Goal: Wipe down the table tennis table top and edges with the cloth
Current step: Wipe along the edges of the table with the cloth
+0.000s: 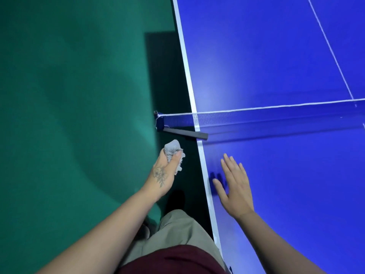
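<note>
The blue table tennis table (pixel 276 56) fills the right side of the view, with a white line along its left edge (pixel 187 80). My left hand (pixel 165 175) is off the table's left side, above the floor, and grips a crumpled grey cloth (pixel 172 150) in its fingers. My right hand (pixel 236 184) is over the near half of the table top, close to the left edge, with fingers straight and spread. Whether the palm touches the surface I cannot tell.
The net (pixel 276 117) crosses the table just beyond my hands, and its clamp post (pixel 160 120) sticks out past the left edge. Green floor (pixel 69 115) lies to the left. My legs stand close against the table's side.
</note>
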`<state>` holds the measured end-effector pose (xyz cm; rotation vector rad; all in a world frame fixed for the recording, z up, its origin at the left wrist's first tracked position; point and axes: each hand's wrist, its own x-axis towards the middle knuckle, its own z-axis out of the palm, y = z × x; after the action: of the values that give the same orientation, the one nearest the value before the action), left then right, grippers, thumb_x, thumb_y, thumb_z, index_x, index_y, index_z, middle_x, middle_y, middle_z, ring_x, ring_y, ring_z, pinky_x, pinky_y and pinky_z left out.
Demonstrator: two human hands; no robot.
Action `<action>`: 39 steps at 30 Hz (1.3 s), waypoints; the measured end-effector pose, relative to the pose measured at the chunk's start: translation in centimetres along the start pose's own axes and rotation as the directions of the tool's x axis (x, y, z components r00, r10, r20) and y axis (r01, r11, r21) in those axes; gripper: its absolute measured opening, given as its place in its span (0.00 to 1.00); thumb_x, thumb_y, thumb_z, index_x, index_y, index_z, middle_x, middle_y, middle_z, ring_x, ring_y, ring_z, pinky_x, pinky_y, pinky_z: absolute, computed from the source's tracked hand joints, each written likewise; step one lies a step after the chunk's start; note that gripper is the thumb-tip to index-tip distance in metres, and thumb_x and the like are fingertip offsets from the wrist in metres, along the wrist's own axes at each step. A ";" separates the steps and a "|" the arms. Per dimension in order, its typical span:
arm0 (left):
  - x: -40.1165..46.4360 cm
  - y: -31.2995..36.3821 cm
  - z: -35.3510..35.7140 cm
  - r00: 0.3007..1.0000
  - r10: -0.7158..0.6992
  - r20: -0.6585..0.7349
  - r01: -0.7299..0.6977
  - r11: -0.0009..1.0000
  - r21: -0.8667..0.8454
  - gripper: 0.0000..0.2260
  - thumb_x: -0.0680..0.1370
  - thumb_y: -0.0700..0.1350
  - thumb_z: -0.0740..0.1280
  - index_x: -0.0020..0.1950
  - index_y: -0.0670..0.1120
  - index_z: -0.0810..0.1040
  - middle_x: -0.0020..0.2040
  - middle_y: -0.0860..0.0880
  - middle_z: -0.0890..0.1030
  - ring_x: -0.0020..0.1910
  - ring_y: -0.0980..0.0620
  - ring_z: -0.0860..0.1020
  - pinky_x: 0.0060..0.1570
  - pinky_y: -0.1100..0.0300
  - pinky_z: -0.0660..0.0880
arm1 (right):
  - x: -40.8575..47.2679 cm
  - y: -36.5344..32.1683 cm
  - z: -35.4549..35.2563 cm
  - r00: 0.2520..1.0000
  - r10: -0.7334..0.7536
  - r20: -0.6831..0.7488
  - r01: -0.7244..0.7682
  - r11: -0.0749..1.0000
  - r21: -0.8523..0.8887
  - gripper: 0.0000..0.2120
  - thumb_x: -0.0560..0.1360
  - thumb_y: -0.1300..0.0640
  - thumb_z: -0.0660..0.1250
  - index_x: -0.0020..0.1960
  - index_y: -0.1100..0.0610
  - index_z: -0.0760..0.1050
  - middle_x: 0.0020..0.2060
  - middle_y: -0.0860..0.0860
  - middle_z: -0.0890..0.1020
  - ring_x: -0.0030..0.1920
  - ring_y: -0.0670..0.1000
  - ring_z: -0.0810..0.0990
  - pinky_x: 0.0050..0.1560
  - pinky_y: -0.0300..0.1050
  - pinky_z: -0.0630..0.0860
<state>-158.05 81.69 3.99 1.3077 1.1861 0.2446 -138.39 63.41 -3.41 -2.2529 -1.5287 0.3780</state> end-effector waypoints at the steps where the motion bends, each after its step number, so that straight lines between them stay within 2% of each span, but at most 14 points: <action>1: -0.4 0.7 -0.7 1.000 0.001 -0.014 -0.001 1.000 0.004 0.11 0.88 0.52 0.62 0.70 0.55 0.75 0.58 0.62 0.80 0.47 0.79 0.75 0.47 0.83 0.65 | 1.6 -1.0 -0.7 0.999 -0.023 -0.029 0.023 1.000 0.004 0.31 0.86 0.46 0.62 0.84 0.60 0.63 0.85 0.50 0.61 0.86 0.53 0.58 0.83 0.65 0.59; 6: -1.4 3.3 -5.2 0.999 0.025 -0.047 -0.025 1.000 0.007 0.14 0.87 0.55 0.62 0.72 0.58 0.75 0.61 0.64 0.81 0.54 0.77 0.76 0.58 0.75 0.70 | 7.9 -6.2 -3.9 0.983 -0.127 -0.132 0.132 0.991 0.032 0.32 0.85 0.47 0.64 0.84 0.60 0.63 0.85 0.51 0.61 0.86 0.55 0.58 0.83 0.66 0.58; 10: -1.3 5.2 -9.4 0.997 0.064 -0.052 -0.064 0.998 -0.002 0.14 0.87 0.53 0.62 0.72 0.56 0.75 0.54 0.63 0.81 0.46 0.77 0.77 0.47 0.81 0.67 | 11.0 -9.8 -5.5 0.967 -0.145 -0.208 0.154 0.988 0.028 0.31 0.85 0.49 0.65 0.84 0.60 0.63 0.85 0.51 0.62 0.85 0.55 0.59 0.83 0.66 0.57; 15: 0.6 6.5 -14.7 0.996 0.089 -0.024 -0.090 0.996 -0.018 0.14 0.86 0.56 0.62 0.73 0.62 0.74 0.61 0.64 0.81 0.52 0.77 0.76 0.49 0.84 0.66 | 14.0 -13.8 -6.5 0.959 -0.099 -0.266 0.113 0.993 0.038 0.32 0.83 0.52 0.68 0.84 0.59 0.64 0.85 0.50 0.62 0.85 0.53 0.60 0.84 0.64 0.57; 20: 4.5 7.1 -19.3 0.997 0.057 0.058 -0.055 0.998 -0.032 0.07 0.86 0.59 0.63 0.62 0.63 0.77 0.53 0.66 0.82 0.49 0.70 0.79 0.50 0.77 0.68 | 16.3 -17.6 -6.1 0.956 -0.002 -0.293 0.006 1.000 0.013 0.29 0.85 0.52 0.66 0.83 0.56 0.66 0.85 0.48 0.63 0.84 0.52 0.61 0.83 0.64 0.58; 22: 6.2 7.7 -20.7 0.993 0.061 0.100 -0.058 0.998 -0.037 0.10 0.83 0.64 0.64 0.59 0.62 0.78 0.47 0.67 0.82 0.49 0.63 0.80 0.53 0.69 0.71 | 17.1 -18.6 -5.5 0.960 0.032 -0.278 -0.036 0.999 -0.008 0.28 0.84 0.51 0.66 0.83 0.54 0.67 0.85 0.46 0.63 0.84 0.50 0.61 0.83 0.63 0.60; 24: 8.2 8.0 -21.7 0.988 0.031 0.154 -0.025 0.999 -0.040 0.07 0.85 0.61 0.63 0.58 0.62 0.78 0.48 0.66 0.82 0.48 0.65 0.80 0.54 0.70 0.72 | 17.6 -19.3 -4.6 0.960 0.098 -0.264 -0.109 0.994 -0.025 0.28 0.85 0.50 0.66 0.83 0.52 0.67 0.85 0.44 0.62 0.84 0.49 0.60 0.83 0.62 0.61; 26: 10.0 8.2 -22.1 0.979 0.007 0.202 -0.002 1.000 -0.029 0.05 0.87 0.56 0.62 0.57 0.61 0.77 0.51 0.63 0.83 0.49 0.64 0.80 0.48 0.77 0.70 | 18.0 -20.0 -3.9 0.943 0.201 -0.266 -0.213 0.977 -0.016 0.28 0.86 0.50 0.68 0.83 0.51 0.67 0.85 0.42 0.61 0.84 0.48 0.61 0.82 0.63 0.62; 28: 11.7 8.3 -22.0 0.968 -0.011 0.250 0.014 1.000 -0.009 0.07 0.87 0.57 0.61 0.59 0.58 0.78 0.54 0.59 0.83 0.51 0.60 0.80 0.47 0.77 0.69 | 18.4 -20.8 -3.7 0.918 0.287 -0.275 -0.297 0.955 0.007 0.29 0.84 0.51 0.70 0.83 0.50 0.67 0.84 0.41 0.61 0.84 0.49 0.61 0.81 0.63 0.64; 31: 14.0 8.9 -20.9 0.954 -0.027 0.299 0.029 1.000 -0.003 0.11 0.87 0.57 0.61 0.62 0.55 0.79 0.57 0.56 0.83 0.54 0.61 0.79 0.48 0.77 0.69 | 19.1 -21.5 -4.3 0.908 0.322 -0.267 -0.336 0.942 -0.007 0.27 0.86 0.48 0.67 0.83 0.49 0.67 0.84 0.41 0.62 0.85 0.47 0.58 0.81 0.62 0.64; 33: 15.5 9.0 -19.6 0.943 -0.046 0.329 0.048 0.999 0.001 0.13 0.87 0.58 0.61 0.64 0.54 0.79 0.58 0.56 0.83 0.56 0.61 0.80 0.53 0.72 0.70 | 19.6 -21.1 -5.1 0.919 0.307 -0.249 -0.328 0.943 -0.048 0.27 0.86 0.47 0.66 0.83 0.49 0.66 0.84 0.42 0.62 0.85 0.48 0.58 0.82 0.61 0.63; 35: 17.0 8.8 -18.0 0.934 -0.074 0.349 0.077 0.997 0.004 0.13 0.86 0.60 0.62 0.62 0.55 0.80 0.57 0.55 0.84 0.57 0.55 0.81 0.58 0.63 0.73 | 20.4 -20.1 -5.8 0.925 0.307 -0.222 -0.329 0.942 -0.068 0.28 0.86 0.48 0.67 0.84 0.49 0.66 0.84 0.43 0.62 0.85 0.47 0.57 0.82 0.61 0.62; 37: 18.7 8.2 -16.4 0.926 -0.098 0.363 0.098 0.995 0.019 0.14 0.85 0.62 0.63 0.60 0.54 0.80 0.55 0.55 0.84 0.56 0.52 0.81 0.59 0.58 0.73 | 21.8 -18.6 -6.4 0.928 0.316 -0.198 -0.337 0.938 -0.082 0.28 0.85 0.47 0.66 0.84 0.50 0.66 0.85 0.43 0.62 0.85 0.46 0.56 0.83 0.61 0.60; 39: 20.2 7.7 -15.0 0.926 -0.142 0.349 0.133 0.990 0.049 0.21 0.81 0.68 0.63 0.61 0.53 0.80 0.55 0.54 0.83 0.56 0.51 0.81 0.59 0.56 0.73 | 23.7 -16.7 -6.6 0.933 0.318 -0.170 -0.335 0.939 -0.083 0.28 0.86 0.45 0.65 0.84 0.50 0.66 0.85 0.42 0.61 0.85 0.46 0.57 0.84 0.59 0.58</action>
<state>-157.17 107.92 2.51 1.2220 0.9697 -0.1055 -140.58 89.80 10.06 -2.5643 -1.1223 0.2066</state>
